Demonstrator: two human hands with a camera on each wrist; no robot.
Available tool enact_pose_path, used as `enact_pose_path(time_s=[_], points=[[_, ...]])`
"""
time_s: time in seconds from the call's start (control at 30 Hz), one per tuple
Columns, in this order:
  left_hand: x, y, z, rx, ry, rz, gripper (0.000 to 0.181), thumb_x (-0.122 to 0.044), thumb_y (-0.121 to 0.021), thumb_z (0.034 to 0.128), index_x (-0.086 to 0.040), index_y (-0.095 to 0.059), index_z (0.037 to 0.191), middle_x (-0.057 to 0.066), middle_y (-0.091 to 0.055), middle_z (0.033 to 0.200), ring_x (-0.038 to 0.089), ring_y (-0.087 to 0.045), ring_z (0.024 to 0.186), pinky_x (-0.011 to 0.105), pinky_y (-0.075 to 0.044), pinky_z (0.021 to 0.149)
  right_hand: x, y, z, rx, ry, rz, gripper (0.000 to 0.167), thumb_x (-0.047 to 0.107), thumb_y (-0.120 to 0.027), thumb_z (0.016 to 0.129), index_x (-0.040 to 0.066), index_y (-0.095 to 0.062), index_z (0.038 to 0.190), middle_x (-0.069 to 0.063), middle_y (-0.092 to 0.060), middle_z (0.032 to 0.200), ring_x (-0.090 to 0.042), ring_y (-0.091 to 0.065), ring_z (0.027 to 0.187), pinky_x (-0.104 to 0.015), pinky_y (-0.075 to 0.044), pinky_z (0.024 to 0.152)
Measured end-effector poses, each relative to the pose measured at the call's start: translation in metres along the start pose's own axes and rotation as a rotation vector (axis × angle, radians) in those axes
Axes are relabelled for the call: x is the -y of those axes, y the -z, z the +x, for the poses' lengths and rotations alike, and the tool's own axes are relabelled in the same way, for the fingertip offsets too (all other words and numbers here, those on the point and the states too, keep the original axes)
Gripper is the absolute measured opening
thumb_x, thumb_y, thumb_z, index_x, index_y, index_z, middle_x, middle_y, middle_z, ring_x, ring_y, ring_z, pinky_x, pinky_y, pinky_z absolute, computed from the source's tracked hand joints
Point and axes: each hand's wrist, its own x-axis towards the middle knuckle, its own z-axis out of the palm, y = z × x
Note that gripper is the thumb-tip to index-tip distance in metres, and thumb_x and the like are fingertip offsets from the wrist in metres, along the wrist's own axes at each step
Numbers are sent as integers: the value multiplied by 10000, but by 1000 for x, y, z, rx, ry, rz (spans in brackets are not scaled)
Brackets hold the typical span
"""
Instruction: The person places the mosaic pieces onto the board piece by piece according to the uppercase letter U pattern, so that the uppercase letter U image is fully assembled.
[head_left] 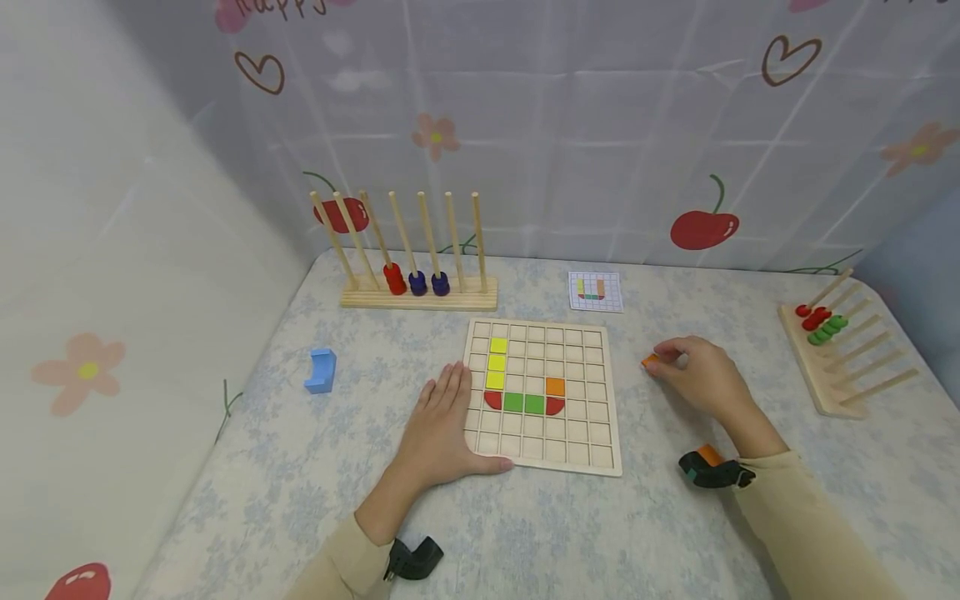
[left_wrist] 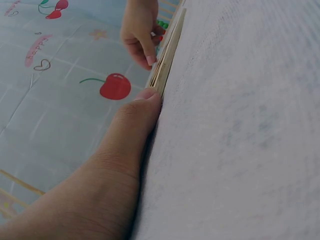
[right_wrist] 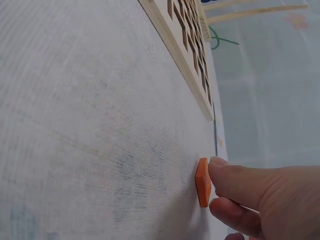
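Observation:
My left hand [head_left: 438, 433] rests flat along the left edge of a wooden grid board [head_left: 585, 454], its thumb reaching along the near edge. On the grid lie yellow squares [head_left: 497, 362], green squares [head_left: 523, 403], red quarter-round tiles [head_left: 555, 406] and one orange square [head_left: 555, 387]. To the right of the board, my right hand [head_left: 701, 375] pinches a small orange tile [right_wrist: 203, 182] between thumb and fingertips, at the tabletop. The fingers' far side is partly hidden.
Behind the board lies a pattern card [head_left: 596, 292] showing a coloured shape. A wooden peg rack [head_left: 420, 302] with red and blue beads stands at the back left, another rack [head_left: 840, 392] at the right. A blue block [head_left: 321, 371] sits at the left.

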Motion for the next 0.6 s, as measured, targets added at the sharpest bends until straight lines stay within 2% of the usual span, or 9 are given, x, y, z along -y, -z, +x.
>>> enact_pose_path(time_s=[0.27, 0.47, 0.6], points=[[0, 0, 0, -1, -1, 6, 1429, -962, -543, 586, -73, -68, 1598, 70, -40, 1687, 219, -12, 1568, 460, -84, 1264, -1, -2, 1, 32, -17, -31, 409, 263, -714, 910, -31, -663, 1190, -202, -660, 1086, -362, -582, 1018, -533, -481, 847], [0, -1, 0, 3, 2, 4, 1426, -957, -547, 587, -76, -63, 1599, 65, -34, 1687, 211, -3, 1568, 457, -78, 1265, -2, -2, 2, 46, 19, -6, 339, 203, -694, 921, -19, -649, 1173, -216, -628, 1119, -375, -558, 1054, -566, -457, 901], [0, -1, 0, 2, 2, 0, 1427, -958, -546, 587, -74, -64, 1598, 67, -32, 1687, 212, -1, 1568, 457, -74, 1265, -2, -2, 3, 47, 35, 16, 275, 153, -696, 913, 16, -626, 1142, -198, -623, 1102, -355, -555, 1026, -535, -464, 871]])
